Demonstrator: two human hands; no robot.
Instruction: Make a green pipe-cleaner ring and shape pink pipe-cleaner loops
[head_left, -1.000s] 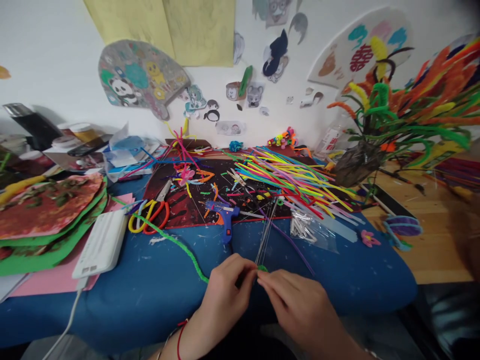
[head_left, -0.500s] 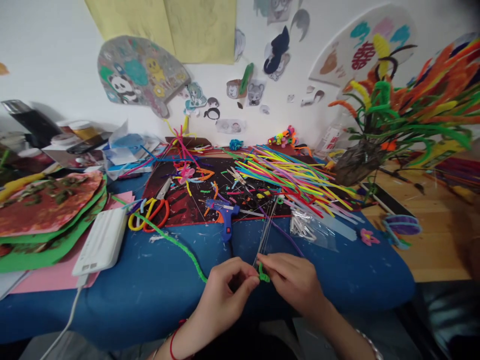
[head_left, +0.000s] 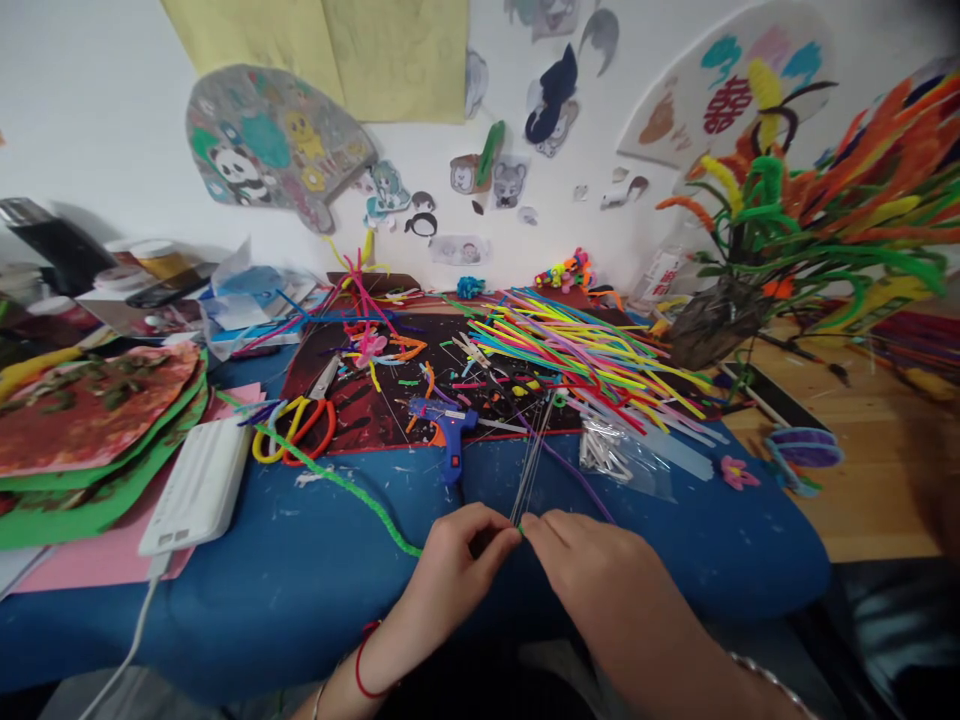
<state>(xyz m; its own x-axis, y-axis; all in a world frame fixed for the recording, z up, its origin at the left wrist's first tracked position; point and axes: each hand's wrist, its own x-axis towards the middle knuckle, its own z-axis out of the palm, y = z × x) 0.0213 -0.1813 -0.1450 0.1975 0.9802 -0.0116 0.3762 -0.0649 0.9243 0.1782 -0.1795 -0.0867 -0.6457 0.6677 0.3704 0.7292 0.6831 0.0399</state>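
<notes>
My left hand is closed in a pinch on a fuzzy green pipe cleaner, whose long tail runs left across the blue cloth toward the power bank. Fingertip to fingertip with it, my right hand is also closed, gripping the same pipe cleaner; only a speck of green shows between them. Thin pale wires reach from the fingertips up to the dark mat. Which fingers hold the wires is hidden. Just beyond the hands lies a blue glue gun.
Orange-and-yellow-handled scissors and a white power bank lie to the left. Many coloured pipe cleaners cover the dark mat. A clear bag of white sticks is at right, below a tall pipe-cleaner bouquet.
My right hand has turned over and moved in against my left fingertips. The short green bend that showed between the hands is now mostly covered.
</notes>
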